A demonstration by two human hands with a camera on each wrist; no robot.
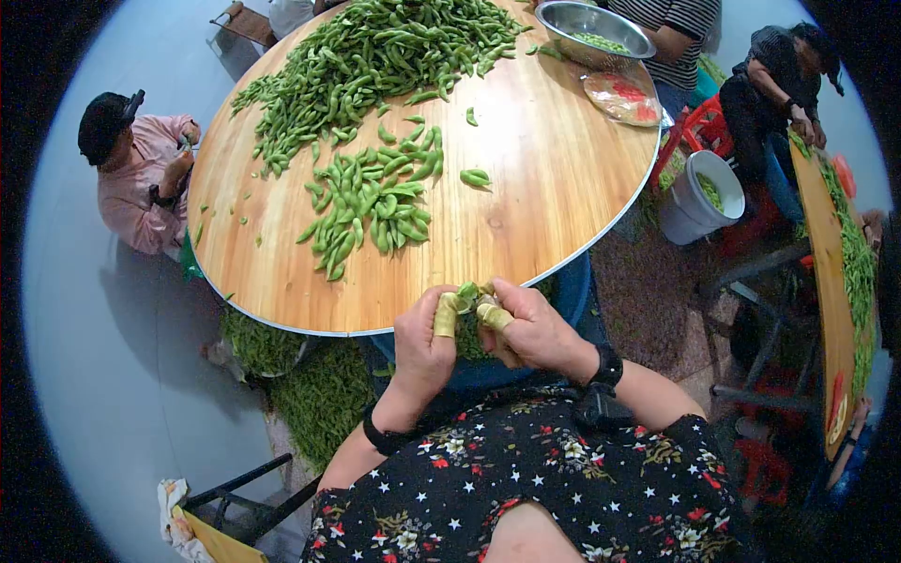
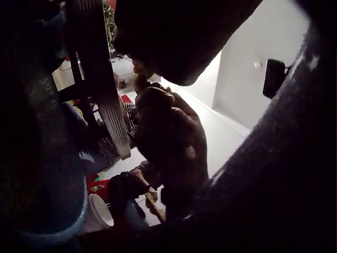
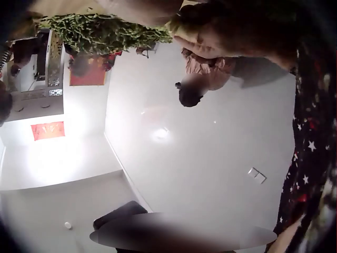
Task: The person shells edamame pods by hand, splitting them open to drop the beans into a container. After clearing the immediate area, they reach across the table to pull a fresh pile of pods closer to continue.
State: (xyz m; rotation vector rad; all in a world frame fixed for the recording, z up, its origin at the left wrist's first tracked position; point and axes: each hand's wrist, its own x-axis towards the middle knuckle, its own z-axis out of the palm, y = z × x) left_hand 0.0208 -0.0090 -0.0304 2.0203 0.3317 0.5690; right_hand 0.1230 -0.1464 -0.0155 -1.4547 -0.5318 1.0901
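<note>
At the near edge of the round wooden table (image 1: pixel 544 216), both hands meet around a green pod (image 1: pixel 467 293). The left hand (image 1: pixel 424 342) pinches it from the left, and the right hand (image 1: pixel 537 328) pinches it from the right, its fingers curled. Yellowish wraps cover the thumbs. Beyond the hands lies a small group of pods (image 1: pixel 371 202), with a large heap of pods (image 1: pixel 375 56) behind it. The left wrist view is dark, with the left hand hard to make out. In the right wrist view part of a hand (image 3: pixel 231 45) shows at the top.
A metal bowl (image 1: pixel 595 33) and a plastic bag with red print (image 1: pixel 621 98) stand at the table's far right. Below the table edge is a blue tub (image 1: pixel 574 291). A white bucket (image 1: pixel 702 199) stands to the right. People sit around, one in pink (image 1: pixel 141 188) at the left.
</note>
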